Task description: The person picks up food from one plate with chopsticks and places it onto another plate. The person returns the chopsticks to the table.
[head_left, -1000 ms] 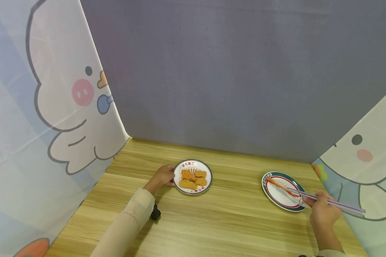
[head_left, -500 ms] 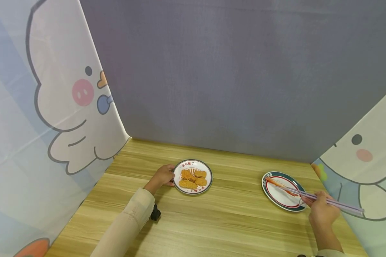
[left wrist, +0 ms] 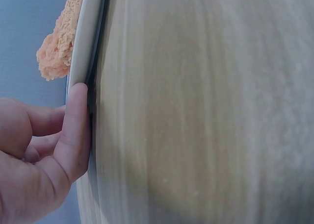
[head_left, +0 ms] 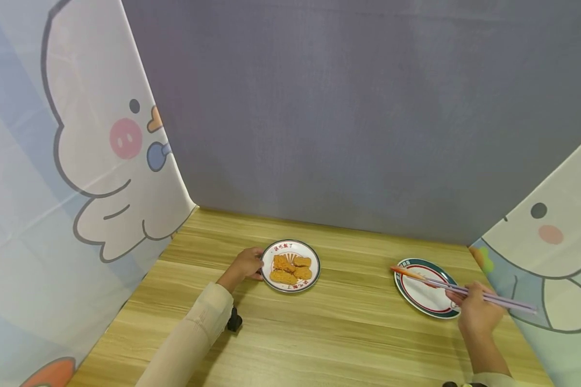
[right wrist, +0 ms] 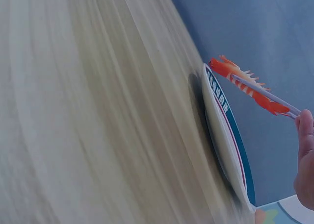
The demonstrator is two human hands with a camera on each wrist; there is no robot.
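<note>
My left hand (head_left: pixel 245 263) grips the near-left rim of a round white plate (head_left: pixel 297 249) with red lettering. Several pieces of fried chicken (head_left: pixel 284 277) lie on that plate. In the left wrist view, the left thumb and fingers (left wrist: pixel 74 121) meet the plate's rim. At the right, my right hand (head_left: pixel 479 312) holds a pair of light purple chopsticks (head_left: pixel 505 302). Their tips pinch an orange shrimp (right wrist: pixel 238 81), held above an oval white plate (head_left: pixel 423 293) with a green and red border. The shrimp's head reaches past that plate's left rim.
Both plates stand on a wood-grain table (head_left: pixel 348 328). A grey cloth wall (head_left: pixel 329 118) closes off the back. Printed cartoon panels rise at the left (head_left: pixel 97 161) and right (head_left: pixel 561 258). A small black object (head_left: pixel 234 321) sits at the left wrist.
The right hand has moved a little left with the chopsticks, and the shrimp has risen off the oval plate and shifted left. The left hand and its plate stay still.
</note>
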